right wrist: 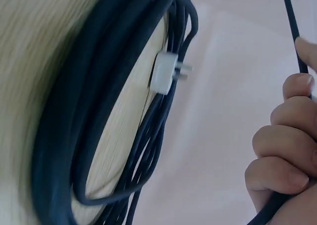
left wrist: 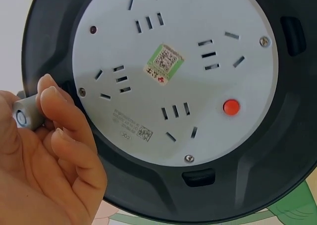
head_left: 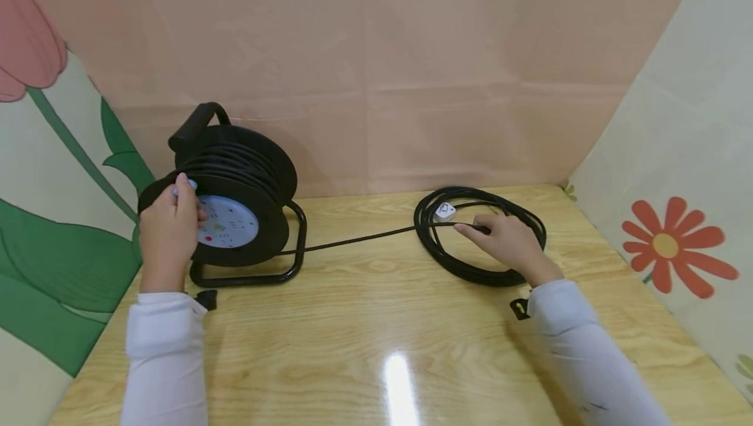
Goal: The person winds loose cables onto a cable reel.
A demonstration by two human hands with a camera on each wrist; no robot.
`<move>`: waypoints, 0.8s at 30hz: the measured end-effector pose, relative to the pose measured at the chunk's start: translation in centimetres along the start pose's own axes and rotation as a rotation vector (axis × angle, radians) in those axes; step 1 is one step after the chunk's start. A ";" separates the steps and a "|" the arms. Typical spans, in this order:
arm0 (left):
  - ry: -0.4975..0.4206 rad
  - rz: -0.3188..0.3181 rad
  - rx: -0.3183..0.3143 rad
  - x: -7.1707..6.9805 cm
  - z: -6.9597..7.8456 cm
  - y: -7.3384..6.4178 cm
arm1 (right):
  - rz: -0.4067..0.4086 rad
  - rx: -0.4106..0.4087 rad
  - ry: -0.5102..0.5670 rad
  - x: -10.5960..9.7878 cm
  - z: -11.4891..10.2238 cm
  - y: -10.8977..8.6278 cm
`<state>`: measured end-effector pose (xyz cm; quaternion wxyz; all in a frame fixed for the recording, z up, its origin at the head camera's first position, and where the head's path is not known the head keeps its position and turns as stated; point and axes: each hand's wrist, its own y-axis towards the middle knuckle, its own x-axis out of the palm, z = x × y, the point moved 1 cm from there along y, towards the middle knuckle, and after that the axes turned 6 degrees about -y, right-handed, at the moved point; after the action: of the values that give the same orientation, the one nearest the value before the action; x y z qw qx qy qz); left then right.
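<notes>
A black cable reel [head_left: 272, 227] stands upright on the left of the table, black cord wound round its drum. My left hand [head_left: 167, 236] grips the small grey crank knob [left wrist: 30, 113] near the edge of the reel's front face, fingers curled round it. From the bottom of the reel a stretch of black cable [head_left: 359, 239] runs rightward to my right hand [head_left: 510, 243], which holds it in curled fingers above the loose coil. That coil of cable [head_left: 465, 274] lies on the table, with a white plug [right wrist: 163, 74] inside its loops.
The reel's pale socket panel [left wrist: 213, 136] bears several slots and a red button [left wrist: 231, 107]. A tubular stand [head_left: 253, 279] supports the reel on the wooden table [head_left: 329, 347]. A pink backdrop [head_left: 435, 86] rises behind, with flower-patterned panels at both sides.
</notes>
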<state>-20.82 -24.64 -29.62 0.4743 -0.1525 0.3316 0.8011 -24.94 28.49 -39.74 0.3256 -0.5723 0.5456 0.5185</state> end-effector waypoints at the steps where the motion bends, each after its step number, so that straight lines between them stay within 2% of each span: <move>1: 0.002 0.000 -0.003 -0.1 0.0 0.0 | -0.012 0.006 0.008 0.0 0.2 -0.2; 6: 0.013 0.000 -0.003 -0.2 -0.2 0.1 | -0.091 -0.009 0.004 0.2 1.0 -0.9; 17: 0.025 0.013 0.037 0.0 -0.3 -0.2 | -0.082 -0.057 0.004 -0.3 1.8 -1.5; 24: 0.043 0.018 0.063 -0.1 -0.2 -0.1 | -0.102 -0.015 0.006 0.3 2.5 -1.6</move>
<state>-20.72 -24.79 -29.73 0.4646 -0.1518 0.3679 0.7910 -24.07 31.10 -40.92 0.3454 -0.6034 0.5128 0.5037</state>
